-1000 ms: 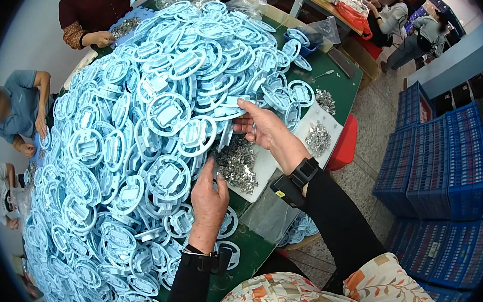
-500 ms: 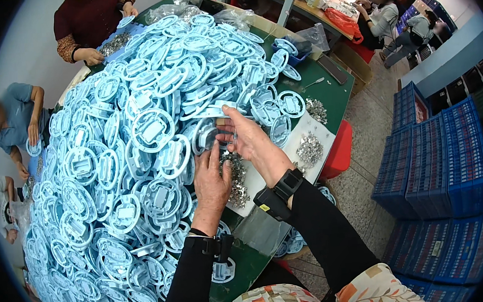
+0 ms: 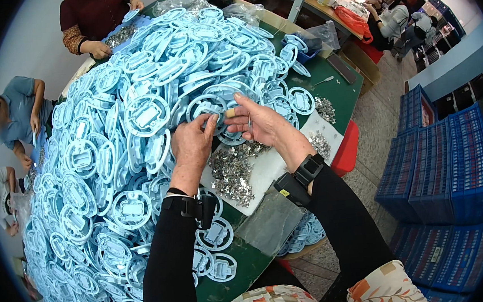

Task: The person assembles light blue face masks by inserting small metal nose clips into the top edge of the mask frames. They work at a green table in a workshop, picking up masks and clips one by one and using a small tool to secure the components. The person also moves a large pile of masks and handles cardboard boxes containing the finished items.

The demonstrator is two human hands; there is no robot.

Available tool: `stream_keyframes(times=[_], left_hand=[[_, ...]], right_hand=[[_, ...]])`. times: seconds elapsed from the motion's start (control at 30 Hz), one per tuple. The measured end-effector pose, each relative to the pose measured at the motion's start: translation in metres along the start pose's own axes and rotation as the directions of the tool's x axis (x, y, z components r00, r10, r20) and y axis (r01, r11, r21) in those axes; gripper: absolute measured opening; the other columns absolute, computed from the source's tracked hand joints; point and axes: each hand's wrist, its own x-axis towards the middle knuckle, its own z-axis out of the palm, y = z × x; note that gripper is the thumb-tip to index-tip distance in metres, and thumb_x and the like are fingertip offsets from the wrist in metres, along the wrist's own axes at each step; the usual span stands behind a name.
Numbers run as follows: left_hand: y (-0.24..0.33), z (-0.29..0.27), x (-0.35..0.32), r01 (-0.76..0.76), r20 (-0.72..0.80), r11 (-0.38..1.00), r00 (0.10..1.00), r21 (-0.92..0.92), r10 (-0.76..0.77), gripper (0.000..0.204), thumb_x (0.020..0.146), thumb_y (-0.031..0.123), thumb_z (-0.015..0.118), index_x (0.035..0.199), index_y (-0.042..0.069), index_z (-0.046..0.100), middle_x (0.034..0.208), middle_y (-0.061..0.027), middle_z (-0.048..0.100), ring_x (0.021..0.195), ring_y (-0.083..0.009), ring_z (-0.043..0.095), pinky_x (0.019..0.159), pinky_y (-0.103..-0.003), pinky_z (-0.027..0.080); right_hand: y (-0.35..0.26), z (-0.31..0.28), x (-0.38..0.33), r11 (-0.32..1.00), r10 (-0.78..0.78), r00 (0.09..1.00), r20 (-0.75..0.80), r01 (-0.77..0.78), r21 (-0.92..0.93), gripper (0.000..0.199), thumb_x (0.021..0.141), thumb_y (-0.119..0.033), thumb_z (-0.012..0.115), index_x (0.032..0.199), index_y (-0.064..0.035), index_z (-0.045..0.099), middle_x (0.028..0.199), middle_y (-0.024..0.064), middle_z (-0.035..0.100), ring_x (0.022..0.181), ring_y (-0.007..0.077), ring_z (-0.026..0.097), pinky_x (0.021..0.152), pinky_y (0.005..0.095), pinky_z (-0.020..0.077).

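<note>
My left hand [image 3: 191, 146] is closed, thumb and index finger pinched at the lower edge of a light blue round plastic part [image 3: 206, 101] with a ring rim. Facing it, my right hand [image 3: 263, 125] has its fingers curled around a thin metal rod [image 3: 249, 119], most of it hidden. A yellowish wrap [image 3: 230, 112] covers one fingertip of that hand. Beneath both hands, small silvery metal pieces [image 3: 235, 177] lie heaped on a white board [image 3: 274, 168]. A large pile of light blue round parts [image 3: 127, 211] rises to the left and beyond.
More metal pieces [image 3: 324, 109], a phone [image 3: 341, 68] and a slim tool [image 3: 323, 81] lie on the green table [image 3: 309, 76]. A red stool [image 3: 345, 151] and stacked blue crates [image 3: 441, 163] stand right. Co-workers [image 3: 20, 114] sit around the left and far sides.
My left hand has moved left and up, its fingers now pinched together. My right hand has shifted right, uncovering more of the metal heap. The view has shifted slightly.
</note>
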Motion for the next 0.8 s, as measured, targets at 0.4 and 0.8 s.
stream_keyframes(times=[0.4, 0.8], left_hand=[[-0.004, -0.003, 0.057, 0.177, 0.021, 0.979, 0.983, 0.102, -0.18, 0.044, 0.089, 0.059, 0.068, 0.106, 0.02, 0.077, 0.082, -0.0079, 0.073, 0.078, -0.0289, 0.071, 0.068, -0.043, 0.054], [-0.008, 0.0, 0.027, -0.177, 0.091, 0.947, 0.983, 0.266, 0.159, 0.069, 0.083, 0.022, 0.061, 0.148, 0.007, 0.045, 0.123, -0.0213, 0.062, 0.117, -0.0384, 0.058, 0.101, -0.057, 0.041]], right_hand=[[0.068, -0.05, -0.103, 0.355, -0.54, 0.762, -0.356, -0.177, -0.918, 0.064, 0.083, -0.038, 0.082, 0.131, -0.005, 0.056, 0.107, 0.0111, 0.065, 0.099, 0.0273, 0.067, 0.081, 0.0417, 0.0535], [0.089, -0.068, -0.036, 0.18, -0.751, 0.6, -0.276, -0.216, -0.96, 0.056, 0.08, -0.026, 0.075, 0.129, -0.0073, 0.053, 0.107, 0.0153, 0.06, 0.091, 0.0341, 0.068, 0.072, 0.0471, 0.0573]])
